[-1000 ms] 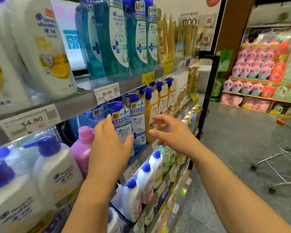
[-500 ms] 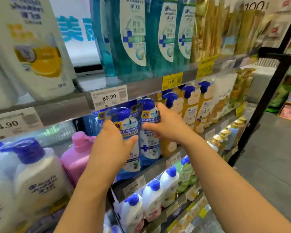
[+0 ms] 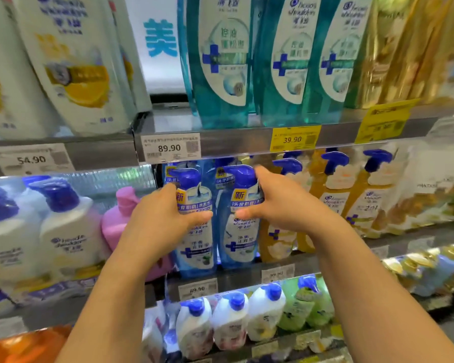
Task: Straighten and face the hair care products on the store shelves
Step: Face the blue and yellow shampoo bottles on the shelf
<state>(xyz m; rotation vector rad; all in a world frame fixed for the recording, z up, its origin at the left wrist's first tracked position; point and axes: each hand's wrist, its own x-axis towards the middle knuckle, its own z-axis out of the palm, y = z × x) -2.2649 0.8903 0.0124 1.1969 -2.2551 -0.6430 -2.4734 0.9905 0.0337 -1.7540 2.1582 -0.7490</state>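
I have two blue pump bottles on the middle shelf, side by side at its front edge, labels toward me. My left hand (image 3: pixel 157 224) is curled round the left blue bottle (image 3: pixel 195 231), thumb across its label; my right hand (image 3: pixel 278 205) grips the right blue bottle (image 3: pixel 237 231) at the shoulder just under its pump head (image 3: pixel 240 175), thumb on the front. Both stand upright, nearly touching each other.

The risk I see is at the edge: both bottles sit right above the price strip (image 3: pixel 197 289), and if I pull or twist too hard one base could slip off the shelf lip and drop onto the small white bottles (image 3: pixel 230 323) below. Turning the right one by its shoulder could also swing the pump spout into the shelf rail above, which looks close overhead.

Sideways there is little room. The pink bottle (image 3: pixel 123 221) stands just beside my left hand, partly behind it, and the yellow pump bottles (image 3: pixel 328 205) crowd my right; a wide elbow or a shove could tip either row. The picture is somewhat blurred, so I cannot tell exactly how square the labels sit.
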